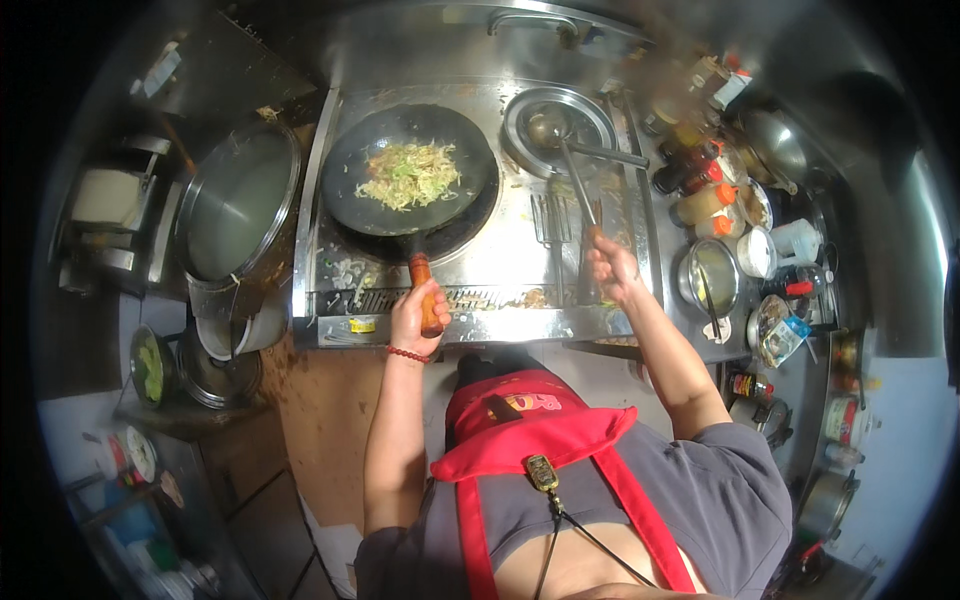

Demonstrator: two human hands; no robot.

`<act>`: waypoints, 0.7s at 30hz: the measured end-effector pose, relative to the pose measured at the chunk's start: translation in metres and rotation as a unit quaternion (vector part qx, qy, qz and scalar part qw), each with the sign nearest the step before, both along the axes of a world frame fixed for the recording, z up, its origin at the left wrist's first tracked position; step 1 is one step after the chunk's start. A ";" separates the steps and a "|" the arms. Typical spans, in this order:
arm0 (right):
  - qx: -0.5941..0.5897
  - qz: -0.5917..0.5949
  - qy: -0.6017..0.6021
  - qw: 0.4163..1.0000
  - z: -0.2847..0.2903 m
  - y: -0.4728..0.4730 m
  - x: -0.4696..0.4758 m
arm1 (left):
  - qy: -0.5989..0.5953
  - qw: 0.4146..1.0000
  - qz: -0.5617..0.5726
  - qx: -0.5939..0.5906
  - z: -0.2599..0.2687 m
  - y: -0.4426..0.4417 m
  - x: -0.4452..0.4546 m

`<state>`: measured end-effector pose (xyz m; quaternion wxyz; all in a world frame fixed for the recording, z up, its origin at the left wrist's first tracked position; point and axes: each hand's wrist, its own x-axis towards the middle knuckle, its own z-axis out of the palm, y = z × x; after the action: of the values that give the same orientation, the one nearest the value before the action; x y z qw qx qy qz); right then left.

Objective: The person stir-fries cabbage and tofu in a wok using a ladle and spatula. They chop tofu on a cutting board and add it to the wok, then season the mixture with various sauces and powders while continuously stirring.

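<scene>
My left hand (418, 315) is wrapped around the wooden handle (422, 281) of a dark wok (341, 176). The wok sits over a round burner on the steel range, its handle towards me. Shredded vegetables (409, 174), pale yellow with green bits, lie heaped in its middle. My right hand (613, 266) grips the wooden end of a long metal ladle (576, 180). The ladle's bowl rests over a round steel basin (517, 142) at the back right of the range. A second dark handle (607, 155) also sticks out of that basin.
A slotted turner (553, 225) lies on the range (517, 259). At left stands a large pot of cloudy liquid (240, 202). Squeeze bottles with orange caps (705, 204), a steel bowl (711, 274) holding a utensil, and a white tub (756, 253) crowd the right counter.
</scene>
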<state>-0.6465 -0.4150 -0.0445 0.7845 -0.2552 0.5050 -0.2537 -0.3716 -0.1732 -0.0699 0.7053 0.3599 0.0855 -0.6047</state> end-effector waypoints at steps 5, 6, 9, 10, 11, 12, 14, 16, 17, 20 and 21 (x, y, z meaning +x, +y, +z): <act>0.101 0.059 -0.195 0.974 0.067 0.051 -0.033 | 0.011 1.000 0.011 -0.003 -0.005 0.001 -0.001; 0.127 0.068 -0.237 0.961 0.079 0.058 -0.032 | 0.016 1.000 0.012 -0.006 -0.009 0.001 -0.001; 0.185 0.119 -0.234 0.947 0.094 0.064 -0.017 | 0.010 1.000 0.019 -0.002 -0.008 -0.002 -0.004; 0.166 0.135 -0.213 0.953 0.087 0.063 -0.006 | 0.011 1.000 0.014 -0.003 -0.007 -0.004 -0.006; 0.036 0.171 -0.087 0.981 0.075 0.067 0.014 | 0.012 1.000 0.011 -0.004 -0.006 -0.005 -0.005; -0.057 0.182 0.061 0.980 0.068 0.076 0.041 | 0.013 1.000 -0.001 0.000 -0.004 -0.008 -0.004; -0.203 0.286 0.256 0.901 0.042 0.093 0.085 | 0.010 1.000 -0.009 -0.003 -0.005 -0.008 -0.001; -0.328 0.406 0.308 0.796 0.044 0.106 0.088 | -0.020 1.000 -0.005 -0.001 -0.003 0.003 0.006; -0.406 0.447 0.361 0.711 0.044 0.099 0.071 | -0.050 0.999 0.000 0.003 -0.001 0.010 0.010; -0.580 0.464 0.423 0.519 0.058 0.075 -0.012 | -0.067 0.998 -0.017 0.006 0.023 0.050 0.020; -0.625 0.422 0.400 0.521 0.075 0.070 -0.041 | -0.072 0.997 -0.032 0.024 0.040 0.067 0.016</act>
<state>-0.6874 -0.3450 0.0306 0.1546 -0.9378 0.3105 -0.0147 -0.3557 -0.1063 -0.0297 0.6811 0.4224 0.0374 -0.5969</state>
